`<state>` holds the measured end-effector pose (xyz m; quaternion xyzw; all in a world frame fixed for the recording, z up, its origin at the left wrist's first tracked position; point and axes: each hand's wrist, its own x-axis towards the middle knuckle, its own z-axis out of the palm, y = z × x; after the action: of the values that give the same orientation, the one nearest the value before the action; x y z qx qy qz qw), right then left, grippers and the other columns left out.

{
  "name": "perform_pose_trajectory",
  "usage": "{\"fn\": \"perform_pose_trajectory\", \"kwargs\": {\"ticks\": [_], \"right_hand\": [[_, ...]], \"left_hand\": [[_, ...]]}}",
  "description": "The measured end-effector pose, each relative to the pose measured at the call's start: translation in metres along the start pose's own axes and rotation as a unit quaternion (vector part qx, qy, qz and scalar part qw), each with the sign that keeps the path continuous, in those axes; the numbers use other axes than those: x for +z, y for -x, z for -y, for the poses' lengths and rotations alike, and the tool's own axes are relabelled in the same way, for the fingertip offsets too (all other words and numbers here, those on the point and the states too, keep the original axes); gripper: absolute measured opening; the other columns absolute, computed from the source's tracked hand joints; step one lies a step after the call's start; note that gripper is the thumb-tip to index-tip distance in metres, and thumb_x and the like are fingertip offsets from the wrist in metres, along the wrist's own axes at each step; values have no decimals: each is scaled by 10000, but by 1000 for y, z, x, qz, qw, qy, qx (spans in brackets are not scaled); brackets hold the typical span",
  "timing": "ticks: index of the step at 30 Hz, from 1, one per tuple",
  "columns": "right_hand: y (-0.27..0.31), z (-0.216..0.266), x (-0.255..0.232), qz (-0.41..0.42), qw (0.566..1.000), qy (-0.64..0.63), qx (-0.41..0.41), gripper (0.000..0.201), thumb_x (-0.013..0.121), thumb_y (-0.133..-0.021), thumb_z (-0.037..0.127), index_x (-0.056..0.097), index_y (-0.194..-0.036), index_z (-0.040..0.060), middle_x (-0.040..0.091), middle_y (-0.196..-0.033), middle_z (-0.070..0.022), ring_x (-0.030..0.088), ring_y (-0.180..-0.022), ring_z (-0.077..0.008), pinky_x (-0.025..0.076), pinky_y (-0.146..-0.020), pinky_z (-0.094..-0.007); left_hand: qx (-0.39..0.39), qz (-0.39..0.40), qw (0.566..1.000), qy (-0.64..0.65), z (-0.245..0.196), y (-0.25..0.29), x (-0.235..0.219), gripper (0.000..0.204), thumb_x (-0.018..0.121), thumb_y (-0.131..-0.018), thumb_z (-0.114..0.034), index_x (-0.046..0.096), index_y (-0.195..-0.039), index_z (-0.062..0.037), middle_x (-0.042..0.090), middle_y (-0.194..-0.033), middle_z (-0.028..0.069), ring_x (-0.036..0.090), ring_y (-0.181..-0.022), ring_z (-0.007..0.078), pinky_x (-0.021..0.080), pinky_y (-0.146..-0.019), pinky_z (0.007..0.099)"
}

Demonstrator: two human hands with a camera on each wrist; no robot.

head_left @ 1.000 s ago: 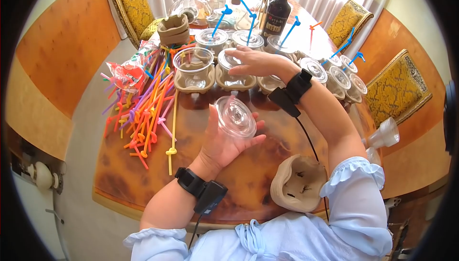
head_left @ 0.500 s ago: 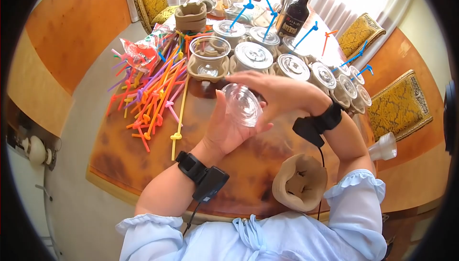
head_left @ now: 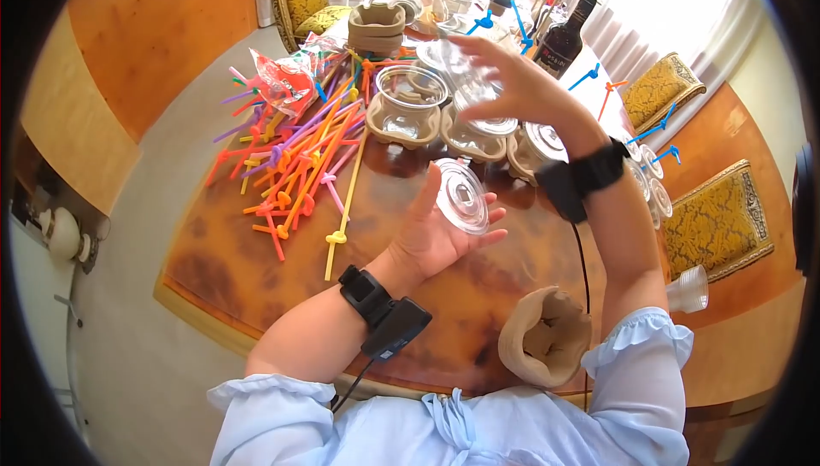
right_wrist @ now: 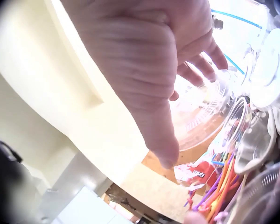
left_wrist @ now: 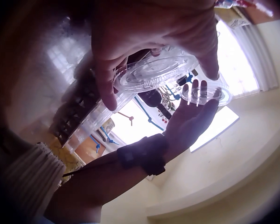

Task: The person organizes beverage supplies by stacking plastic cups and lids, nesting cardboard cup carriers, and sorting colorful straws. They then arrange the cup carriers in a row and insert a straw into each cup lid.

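Observation:
My left hand (head_left: 427,240) holds clear flat lids (head_left: 463,197) on its palm, thumb at one edge and fingers at the other; the lids also show in the left wrist view (left_wrist: 154,72). My right hand (head_left: 538,90) is raised over the cups, with a single clear lid (left_wrist: 203,94) held at its fingertips. That lid lies beyond the fingers in the right wrist view (right_wrist: 200,112). An uncovered clear cup (head_left: 410,94) stands in a brown pulp carrier (head_left: 400,135), left of my right hand. Lidded cups stand behind and under that hand, partly hidden.
Knotted colourful straws (head_left: 307,167) and a red-white wrapper (head_left: 286,82) lie at the left. Stacked pulp carriers (head_left: 376,30) and a dark bottle (head_left: 565,39) stand at the back. Near my body sits another pulp carrier (head_left: 547,338); nested cups (head_left: 688,289) are at the right.
My right hand came from the cups to the lids in my left hand, then moved up and away over the cups with one lid. The view has shifted, and my left hand stays low.

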<state>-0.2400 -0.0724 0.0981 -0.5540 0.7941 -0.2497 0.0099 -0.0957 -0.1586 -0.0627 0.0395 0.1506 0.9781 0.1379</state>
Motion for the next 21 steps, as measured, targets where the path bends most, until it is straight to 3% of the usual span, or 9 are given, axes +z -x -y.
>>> {"fn": "perform_pose_trajectory", "kwargs": {"ticks": [3,7,17,21], "right_hand": [[-38,-15,16,11,999,52,5,764,805,-682,345,480,-1311,57,578,-1202,-163,533,-1128,-261,416,-952,-378],[-69,-41,43,62,997,38,34,718,792,-691,378,532,-1260,26,586,-1189,-175,534,-1128,-264,404,-962,-356],[-75,-48,55,91,992,89,26,729,788,-680,420,547,-1246,28,590,-1193,-175,561,-1083,-259,423,-929,-341],[-73,-48,59,102,991,87,23,765,777,-674,452,527,-1272,47,588,-1203,-179,569,-1088,-269,419,-939,-347]], "left_hand": [[5,-12,1000,0,-2,2,5,777,592,-738,-678,440,-1273,-134,498,-1220,212,498,-1130,399,422,-946,570],[1,3,1000,25,-1,0,-2,725,583,-761,-658,466,-1246,-132,527,-1184,197,511,-1113,397,430,-935,570],[-2,-3,1000,7,0,1,4,738,585,-748,-676,475,-1240,-137,549,-1155,176,541,-1083,372,452,-913,543],[-8,2,1000,15,-3,3,9,724,647,-713,-660,470,-1174,-131,527,-1067,118,559,-1006,296,479,-875,514]]}}
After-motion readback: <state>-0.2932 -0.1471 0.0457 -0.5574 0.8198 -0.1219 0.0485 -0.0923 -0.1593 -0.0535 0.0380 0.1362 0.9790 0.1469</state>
